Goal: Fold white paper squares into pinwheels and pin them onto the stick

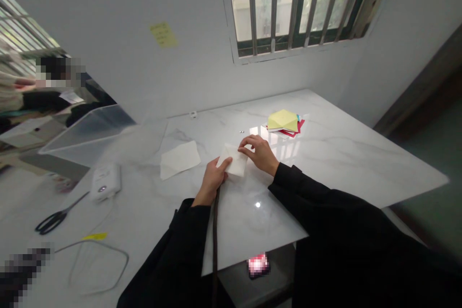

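My left hand (212,179) grips a small white envelope (237,166) by its left side, thumb on top and fingers underneath. At the envelope's upper right edge, my right hand (263,155) has thumb and fingertips pinched together on the paper. The envelope is held just over the marble-patterned table (325,154). To the left of it lies a flat white sheet of paper (179,160). Beyond my right hand is a small pile with a yellow envelope (283,120) on top and red and white ones under it. Tiny pieces (241,132) lie behind the envelope.
Black-handled scissors (54,221), a white power strip (106,182) and a looped cable (126,255) lie at the left. A clear plastic bin (86,130) stands farther back, with another person beyond it. A brown strap (215,240) hangs below my left hand.
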Demonstrator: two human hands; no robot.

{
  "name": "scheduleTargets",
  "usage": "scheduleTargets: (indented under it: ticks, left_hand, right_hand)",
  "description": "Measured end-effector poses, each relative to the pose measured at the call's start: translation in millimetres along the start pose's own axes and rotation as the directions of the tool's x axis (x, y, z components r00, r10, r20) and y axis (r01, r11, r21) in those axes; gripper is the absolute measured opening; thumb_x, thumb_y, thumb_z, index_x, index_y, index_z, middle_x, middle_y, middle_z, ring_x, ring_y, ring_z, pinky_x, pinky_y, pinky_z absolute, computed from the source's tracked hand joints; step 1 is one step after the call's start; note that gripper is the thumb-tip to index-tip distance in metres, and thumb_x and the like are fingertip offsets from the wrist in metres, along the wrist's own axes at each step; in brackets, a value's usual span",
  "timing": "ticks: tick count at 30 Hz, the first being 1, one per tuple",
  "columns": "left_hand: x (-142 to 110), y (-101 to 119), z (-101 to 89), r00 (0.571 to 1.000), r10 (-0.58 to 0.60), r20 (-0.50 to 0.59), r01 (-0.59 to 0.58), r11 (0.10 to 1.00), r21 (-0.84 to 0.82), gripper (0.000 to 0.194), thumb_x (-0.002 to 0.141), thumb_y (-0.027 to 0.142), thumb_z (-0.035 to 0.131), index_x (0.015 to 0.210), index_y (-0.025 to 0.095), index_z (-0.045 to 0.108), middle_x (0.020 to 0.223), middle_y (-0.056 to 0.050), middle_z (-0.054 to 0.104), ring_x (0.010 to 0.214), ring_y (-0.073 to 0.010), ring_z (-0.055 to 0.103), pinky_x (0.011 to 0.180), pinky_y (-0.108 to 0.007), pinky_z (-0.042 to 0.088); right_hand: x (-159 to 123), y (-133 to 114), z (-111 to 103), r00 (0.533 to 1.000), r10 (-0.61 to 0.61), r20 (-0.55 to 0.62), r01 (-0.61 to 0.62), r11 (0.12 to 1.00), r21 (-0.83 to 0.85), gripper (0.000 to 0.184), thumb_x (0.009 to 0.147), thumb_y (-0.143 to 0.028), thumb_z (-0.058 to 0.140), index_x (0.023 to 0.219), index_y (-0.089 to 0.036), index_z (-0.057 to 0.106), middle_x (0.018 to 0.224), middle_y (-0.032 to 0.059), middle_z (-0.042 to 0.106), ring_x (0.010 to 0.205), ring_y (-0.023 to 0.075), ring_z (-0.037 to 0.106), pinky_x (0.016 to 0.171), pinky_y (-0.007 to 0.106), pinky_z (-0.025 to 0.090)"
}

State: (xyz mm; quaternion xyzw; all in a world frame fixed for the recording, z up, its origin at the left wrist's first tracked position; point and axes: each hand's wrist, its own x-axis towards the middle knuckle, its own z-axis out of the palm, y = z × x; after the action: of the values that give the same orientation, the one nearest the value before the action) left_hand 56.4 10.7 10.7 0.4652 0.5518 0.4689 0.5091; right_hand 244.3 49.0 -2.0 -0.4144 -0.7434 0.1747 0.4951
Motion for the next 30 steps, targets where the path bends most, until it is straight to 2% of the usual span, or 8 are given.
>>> scheduleTargets:
  ticks: [4, 8, 11, 15, 19, 21, 24, 30]
  left_hand:
    - [0.6, 0.0, -6.9, 0.999, -0.043, -0.005, 0.042, 0.99, -0.135, 0.034, 0.074, 0.04, 0.082, 0.086, 0.015, 0.062, 0.053, 0.009, 0.045, 0.036, -0.0037, 0.03, 0.037, -0.018, 0.018]
    - [4.2, -1.4, -17.1, 0.998, -0.061, 0.0, 0.055, 0.896, -0.44, 0.035, 0.074, 0.032, 0.081, 0.079, 0.019, 0.049, 0.053, 0.013, 0.039, 0.036, -0.0013, 0.024, 0.038, -0.016, 0.022]
    - [6.1, -0.6, -25.0, 0.988, -0.152, 0.01, 0.125, 0.772, -0.623, 0.034, 0.076, 0.02, 0.074, 0.074, 0.022, 0.04, 0.051, 0.015, 0.031, 0.034, -0.0013, 0.022, 0.038, -0.017, 0.028]
    - [6.2, 1.6, -33.1, 0.968, -0.239, 0.069, 0.214, 0.659, -0.721, 0.037, 0.079, 0.011, 0.067, 0.071, 0.024, 0.033, 0.05, 0.015, 0.021, 0.032, -0.0031, 0.024, 0.038, -0.019, 0.031]
    - [7.4, 0.6, -37.6, 0.955, -0.288, 0.076, 0.247, 0.621, -0.744, 0.033, 0.088, 0.018, 0.066, 0.074, 0.024, 0.036, 0.049, 0.015, 0.021, 0.031, -0.0044, 0.024, 0.035, -0.02, 0.029]
    - [8.6, -0.9, -39.1, 0.955, -0.289, 0.071, 0.24, 0.605, -0.759, 0.028, 0.092, 0.022, 0.064, 0.077, 0.023, 0.04, 0.049, 0.014, 0.026, 0.03, -0.0042, 0.023, 0.034, -0.019, 0.029]
    - [9.6, -2.3, -40.7, 0.954, -0.289, 0.076, 0.237, 0.578, -0.781, 0.027, 0.093, 0.024, 0.064, 0.079, 0.022, 0.042, 0.05, 0.014, 0.03, 0.03, -0.0039, 0.025, 0.034, -0.019, 0.031]
    - [4.9, -0.7, -40.5, 0.945, -0.316, 0.081, 0.252, 0.549, -0.797, 0.034, 0.089, 0.017, 0.07, 0.074, 0.023, 0.04, 0.048, 0.014, 0.024, 0.03, -0.0036, 0.027, 0.034, -0.017, 0.034]
  right_hand:
    - [-1.9, 15.0, 2.8, 0.979, 0.182, 0.086, -0.181, 0.983, -0.022, 0.008, 0.093, -0.021, 0.071, 0.087, -0.017, 0.074, 0.082, 0.0025, 0.072, 0.076, 0.0153, 0.058, 0.076, 0.029, 0.045]
    - [-6.9, 26.5, 5.3, 0.934, 0.314, 0.172, -0.302, 0.949, -0.094, 0.01, 0.092, -0.02, 0.07, 0.087, -0.015, 0.077, 0.077, 0.003, 0.073, 0.07, 0.0146, 0.059, 0.073, 0.027, 0.043]
    - [-11.6, 29.4, 6.5, 0.935, 0.305, 0.182, -0.268, 0.941, -0.205, 0.012, 0.091, -0.02, 0.069, 0.085, -0.017, 0.079, 0.082, 0.005, 0.074, 0.077, 0.0166, 0.061, 0.076, 0.028, 0.042]
    - [-15.7, 32.9, 8.2, 0.937, 0.317, 0.148, -0.268, 0.921, -0.281, 0.018, 0.093, -0.024, 0.066, 0.085, -0.018, 0.081, 0.084, 0.0064, 0.073, 0.08, 0.0181, 0.063, 0.077, 0.028, 0.043]
    - [-17.6, 35.6, 8.0, 0.941, 0.33, 0.079, -0.298, 0.914, -0.274, 0.027, 0.098, -0.028, 0.058, 0.088, -0.019, 0.081, 0.082, 0.0059, 0.071, 0.078, 0.0179, 0.064, 0.077, 0.028, 0.044]
    - [-19.9, 34.5, 7.7, 0.95, 0.306, 0.058, -0.286, 0.932, -0.223, 0.024, 0.098, -0.03, 0.06, 0.093, -0.019, 0.081, 0.082, 0.0053, 0.071, 0.076, 0.0176, 0.064, 0.077, 0.028, 0.045]
    - [-25.1, 31.8, 9.0, 0.959, 0.258, 0.117, -0.237, 0.958, -0.164, 0.016, 0.091, -0.027, 0.07, 0.101, -0.02, 0.08, 0.084, 0.0041, 0.072, 0.074, 0.017, 0.063, 0.078, 0.028, 0.047]
    - [-13.3, 37.0, 19.9, 0.954, 0.218, 0.205, -0.155, 0.946, -0.286, 0.017, 0.093, -0.02, 0.064, 0.093, -0.021, 0.081, 0.091, 0.0057, 0.073, 0.087, 0.0192, 0.066, 0.085, 0.029, 0.048]
